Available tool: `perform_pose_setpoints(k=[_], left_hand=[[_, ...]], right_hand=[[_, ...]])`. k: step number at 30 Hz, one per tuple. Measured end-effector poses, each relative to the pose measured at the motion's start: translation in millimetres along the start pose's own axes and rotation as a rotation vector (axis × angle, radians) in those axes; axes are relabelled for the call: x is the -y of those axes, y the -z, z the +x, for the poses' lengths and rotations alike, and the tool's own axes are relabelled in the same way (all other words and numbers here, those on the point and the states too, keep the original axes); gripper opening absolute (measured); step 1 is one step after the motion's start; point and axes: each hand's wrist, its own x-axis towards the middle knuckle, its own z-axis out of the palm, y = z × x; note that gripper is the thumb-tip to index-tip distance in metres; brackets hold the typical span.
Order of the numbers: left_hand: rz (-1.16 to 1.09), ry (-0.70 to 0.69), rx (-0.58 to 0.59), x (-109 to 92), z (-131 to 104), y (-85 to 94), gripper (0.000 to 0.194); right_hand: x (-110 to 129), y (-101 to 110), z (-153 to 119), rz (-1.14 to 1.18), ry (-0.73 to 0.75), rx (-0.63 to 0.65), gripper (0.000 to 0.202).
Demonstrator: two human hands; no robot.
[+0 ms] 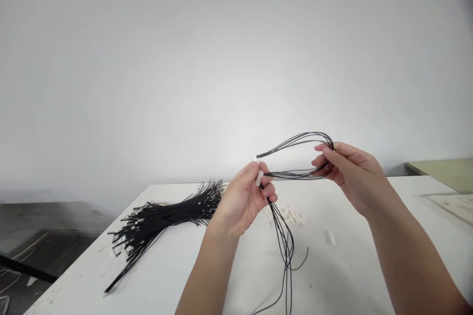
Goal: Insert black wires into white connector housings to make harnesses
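My left hand [246, 197] pinches white plastic connectors [259, 178] between thumb and fingers. From them, thin black wires [295, 175] run right in a loop to my right hand [353, 172], whose thumb and fingers close around the bend. More black wires [283, 236] hang from beneath my left hand, their loose ends trailing toward the table's front. Left of my left hand lies a thick bundle of black wires [177, 212], with white connectors at its near-left end. How the wire ends sit in the held connectors is too small to tell.
Several small white connector pieces [290, 215] lie on the white table [155, 285] behind the hanging wires. One separate white piece [330, 237] is farther right. A grey wall [221, 59] stands behind the table, and a greenish surface [443, 172] is at far right.
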Motion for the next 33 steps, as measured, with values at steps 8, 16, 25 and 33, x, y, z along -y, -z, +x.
perform_pose_setpoints(k=[8, 16, 25, 33], left_hand=[[0.153, -0.062, 0.001, 3.0, 2.1, 5.1, 0.025], [0.257, -0.095, -0.044, 1.4, 0.7, 6.0, 0.028], [0.729, -0.049, 0.114, 7.4, -9.3, 3.0, 0.029], [0.385, -0.325, -0.243, -41.3, -9.0, 51.0, 0.013]], right_hand=[[7.3, 9.8, -4.2, -0.183, 0.142, 0.069, 0.045], [11.5, 6.6, -13.1, -0.380, 0.400, 0.006, 0.041], [10.0, -17.9, -32.8, -0.698, 0.475, 0.384, 0.027], [8.6, 10.3, 1.7, 0.126, 0.467, -0.401, 0.019]])
